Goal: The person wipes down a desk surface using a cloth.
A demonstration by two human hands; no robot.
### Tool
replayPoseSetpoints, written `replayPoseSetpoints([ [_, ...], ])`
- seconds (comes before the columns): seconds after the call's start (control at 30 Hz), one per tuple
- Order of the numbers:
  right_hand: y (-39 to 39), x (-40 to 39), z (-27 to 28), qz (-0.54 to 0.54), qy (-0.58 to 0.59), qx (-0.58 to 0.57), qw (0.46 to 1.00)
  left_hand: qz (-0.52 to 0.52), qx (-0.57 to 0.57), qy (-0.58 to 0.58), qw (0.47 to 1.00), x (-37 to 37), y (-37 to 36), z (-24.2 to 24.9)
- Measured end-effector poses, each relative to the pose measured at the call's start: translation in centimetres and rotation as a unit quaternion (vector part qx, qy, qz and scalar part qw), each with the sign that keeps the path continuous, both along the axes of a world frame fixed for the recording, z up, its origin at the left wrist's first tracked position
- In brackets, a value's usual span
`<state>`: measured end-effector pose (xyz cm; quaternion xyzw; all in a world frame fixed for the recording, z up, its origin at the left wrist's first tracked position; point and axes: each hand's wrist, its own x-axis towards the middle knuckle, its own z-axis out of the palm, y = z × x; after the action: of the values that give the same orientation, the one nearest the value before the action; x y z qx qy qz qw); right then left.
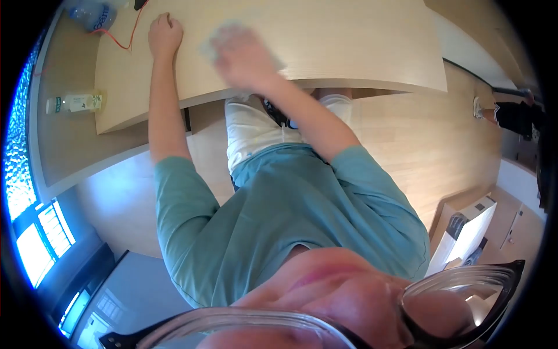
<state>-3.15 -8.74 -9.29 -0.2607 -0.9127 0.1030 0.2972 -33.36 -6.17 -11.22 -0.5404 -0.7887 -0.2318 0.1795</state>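
My left hand [165,36] rests on the pale wooden desk [349,35] with its fingers curled in, and I see nothing in it. To its right, my right hand [239,58] is smeared by motion over the desktop. Under and around its fingers shows a pale grey-green cloth [233,30], also blurred, which the hand presses against the desk. Its exact material cannot be made out. A thin red cable [124,46] lies a little left of my left hand.
A labelled water bottle [96,16] lies at the upper left. Nearer, a small clear bottle [75,103] with a white label lies by the desk's left edge. A white box [465,224] is at the lower right. Another person's leg [491,113] shows at the far right.
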Motion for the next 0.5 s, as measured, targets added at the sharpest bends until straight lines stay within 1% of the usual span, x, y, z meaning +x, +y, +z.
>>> replayPoseSetpoints([
  [0.03, -2.1, -1.7, 0.0, 0.001, -0.034, 0.047, 0.998, -0.001, 0.006, -0.020, 1.000, -0.4, -0.2, -0.2],
  [0.07, -3.2, -2.7, -0.1, -0.006, -0.028, 0.049, 0.998, -0.003, 0.012, -0.041, 0.999, -0.4, -0.1, 0.0],
  [0.13, -4.6, -3.7, -0.7, 0.031, 0.003, 0.031, 0.999, -0.006, 0.012, -0.033, 0.999, 0.3, -0.3, 0.7],
  [0.2, -3.7, -2.0, -0.7, 0.025, -0.015, 0.018, 0.999, -0.007, 0.003, -0.034, 0.999, 0.6, -0.8, 0.4],
  [0.27, -1.2, 2.4, -0.3, 0.019, -0.051, 0.033, 0.998, -0.011, 0.017, -0.038, 0.999, 0.4, -0.6, 0.2],
  [0.33, 2.4, 8.8, 0.5, 0.017, -0.039, 0.004, 0.999, -0.013, 0.011, -0.038, 0.999, 1.0, -0.5, 0.5],
  [0.37, 4.1, 12.4, 0.9, -0.009, -0.028, 0.007, 1.000, -0.019, 0.017, -0.038, 0.999, 0.8, -0.4, 0.3],
  [0.4, 6.0, 16.2, 1.7, -0.046, -0.068, 0.020, 0.996, -0.020, 0.023, -0.039, 0.999, 0.6, -0.4, 0.2],
  [0.43, 7.6, 19.7, 3.8, -0.094, -0.134, -0.032, 0.986, -0.007, 0.022, -0.047, 0.999, 0.3, -0.3, 0.0],
  [0.47, 9.9, 23.9, 2.0, -0.172, -0.128, 0.007, 0.977, -0.008, 0.006, -0.055, 0.998, 0.2, 0.0, -0.1],
  [0.5, 13.0, 28.3, 0.6, -0.202, -0.120, 0.034, 0.971, -0.009, -0.009, -0.062, 0.998, 0.1, -0.3, 0.1],
])
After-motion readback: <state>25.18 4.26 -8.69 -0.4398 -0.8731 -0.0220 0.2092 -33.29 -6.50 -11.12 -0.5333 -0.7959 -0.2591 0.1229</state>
